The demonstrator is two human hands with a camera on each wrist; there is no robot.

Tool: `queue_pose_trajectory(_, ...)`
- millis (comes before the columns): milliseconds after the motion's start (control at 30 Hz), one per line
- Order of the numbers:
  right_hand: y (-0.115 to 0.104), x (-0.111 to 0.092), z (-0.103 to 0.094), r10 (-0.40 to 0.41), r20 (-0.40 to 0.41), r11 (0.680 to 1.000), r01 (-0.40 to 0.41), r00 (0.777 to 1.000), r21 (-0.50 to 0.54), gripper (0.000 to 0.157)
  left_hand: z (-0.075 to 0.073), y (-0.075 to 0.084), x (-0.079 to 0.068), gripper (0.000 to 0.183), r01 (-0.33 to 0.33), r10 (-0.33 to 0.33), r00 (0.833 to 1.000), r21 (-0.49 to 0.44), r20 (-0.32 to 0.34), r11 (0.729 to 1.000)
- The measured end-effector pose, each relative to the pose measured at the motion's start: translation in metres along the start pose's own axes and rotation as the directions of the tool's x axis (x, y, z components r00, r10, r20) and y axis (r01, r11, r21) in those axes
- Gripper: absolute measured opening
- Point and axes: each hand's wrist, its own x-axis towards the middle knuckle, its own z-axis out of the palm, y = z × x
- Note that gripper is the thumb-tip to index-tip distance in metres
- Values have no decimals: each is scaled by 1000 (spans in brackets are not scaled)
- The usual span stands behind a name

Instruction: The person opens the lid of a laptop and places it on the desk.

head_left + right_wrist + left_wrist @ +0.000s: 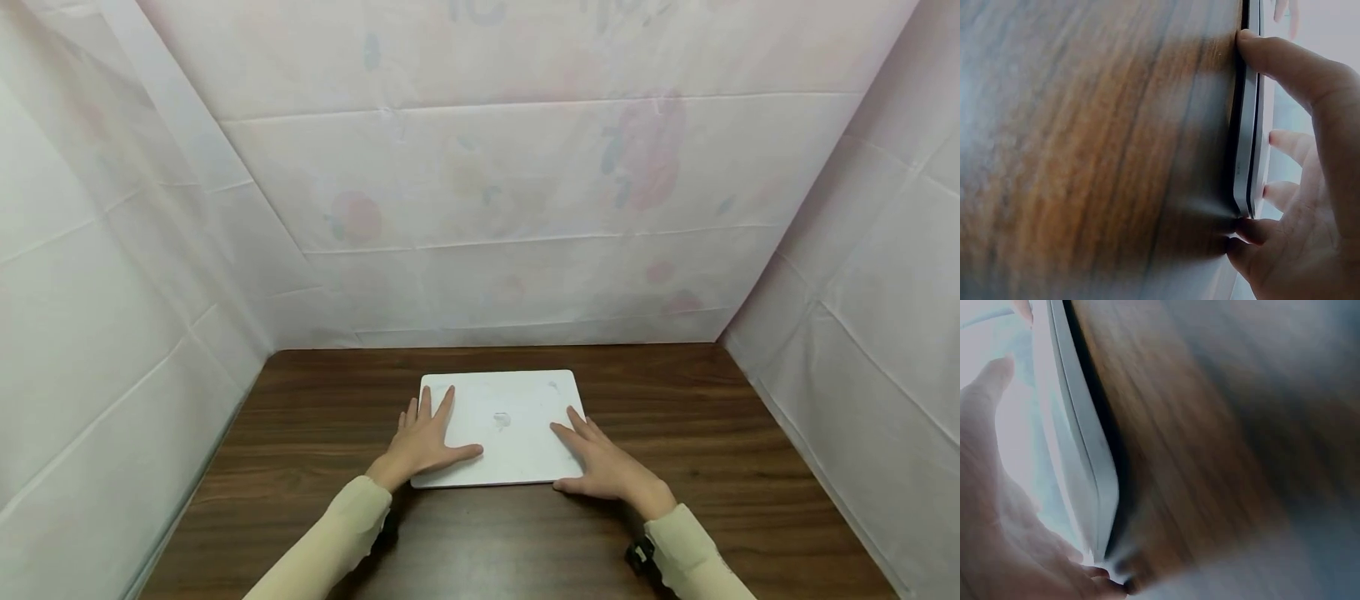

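Note:
A white laptop [517, 400] with an apple logo lies closed on the dark wooden table. My left hand [422, 442] is spread over its left side, with the thumb lying on the lid and some fingers past the left edge. Around the near right corner is my right hand [602, 463], fingers apart. In the right wrist view, the thumb of the right hand [1310, 81] touches the laptop's front edge [1246, 137]. Two fingertips meet the lid, while two other fingers reach down beside the corner. The left wrist view shows the front edge [1094, 462] near the left hand [997, 506].
The brown wood-grain table [300, 450] extends around the laptop on all sides. Pale cloth with faint fruit prints [487, 192] hangs behind it, and similar cloth stands along the left and right. A dark wrist device [640, 553] sits at the right sleeve.

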Motion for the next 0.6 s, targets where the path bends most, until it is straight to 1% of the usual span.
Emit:
queue_pose_trajectory(167, 0, -1, 1, -12, -10, 1000, 12, 1000, 8, 89, -8, -12, -15, 122, -11, 11, 1000, -20, -18, 1000)
queue_pose_trajectory(400, -3, 1, 1, -27, -7, 1000, 27, 1000, 12, 88, -21, -39, -45, 123, 2, -3, 998, -9, -59, 1000)
queue_pose_trajectory(500, -4, 1, 1, -28, -3, 1000, 28, 1000, 6, 89, -21, -48, -55, 123, 17, -18, 998, -15, -63, 1000)
queue_pose_trajectory(600, -3, 1, 0, -28, -1, 1000, 28, 1000, 0, 90, -18, -53, -60, 125, 32, -33, 998, -28, -55, 999)
